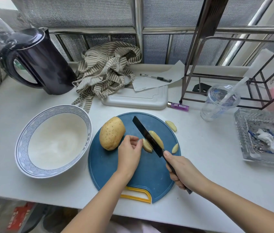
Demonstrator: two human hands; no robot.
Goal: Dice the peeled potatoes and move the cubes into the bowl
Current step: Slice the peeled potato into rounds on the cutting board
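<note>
A round blue cutting board (149, 174) lies at the table's front. On its left part sits a large potato piece (111, 133). My left hand (129, 152) pinches a potato wedge (147, 146) at mid-board. My right hand (181, 172) grips the handle of a black knife (148, 137), whose blade stands in the potato between that wedge and a slice (158, 139) on its right. Two small wedges lie apart, one (175, 148) on the board's right edge, one (171, 125) just off the board. The blue-patterned white bowl (23, 140) stands empty to the left.
A black kettle (40, 64) stands back left, beside a striped cloth (106, 69) and a white tray (138, 100) with paper and a pen (155, 77). A purple lighter (178, 106), a plastic cup (220, 103), a glass dish (265, 137) and a metal rack (225, 68) occupy the right.
</note>
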